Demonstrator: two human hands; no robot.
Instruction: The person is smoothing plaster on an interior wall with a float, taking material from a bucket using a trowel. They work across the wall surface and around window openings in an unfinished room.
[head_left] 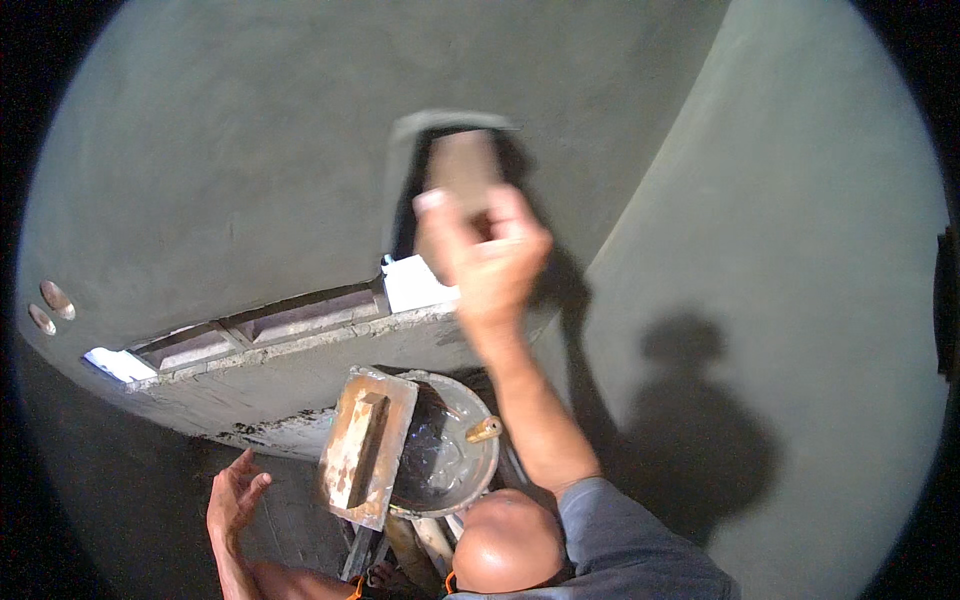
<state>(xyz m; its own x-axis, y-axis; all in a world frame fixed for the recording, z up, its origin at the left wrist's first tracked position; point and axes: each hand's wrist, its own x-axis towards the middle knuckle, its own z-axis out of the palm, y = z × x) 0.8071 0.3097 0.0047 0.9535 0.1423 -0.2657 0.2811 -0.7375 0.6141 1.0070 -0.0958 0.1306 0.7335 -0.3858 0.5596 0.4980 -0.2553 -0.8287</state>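
My right hand [490, 255] grips a blurred brownish block [463, 165] against the grey plastered wall [220, 120]. Behind the block is a dark rectangular shape with a pale rim; I cannot tell whether it is a recess or part of a tool. My left hand [238, 490] is raised at the lower left, empty, its fingers apart and loosely bent. To its right a rusty rectangular trowel [340, 450] with a wooden bar handle lies across a round bucket [480, 470] of grey material. A short wooden handle [483, 429] pokes over the bucket's right rim.
A narrow barred slot [230, 335] with bright ends crosses the wall above a rough ledge. Two small oval holes [57, 298] are at the left. A second plastered wall [830, 250] meets this one on the right, carrying my shadow. Pole-like pieces [432, 545] lie below the bucket.
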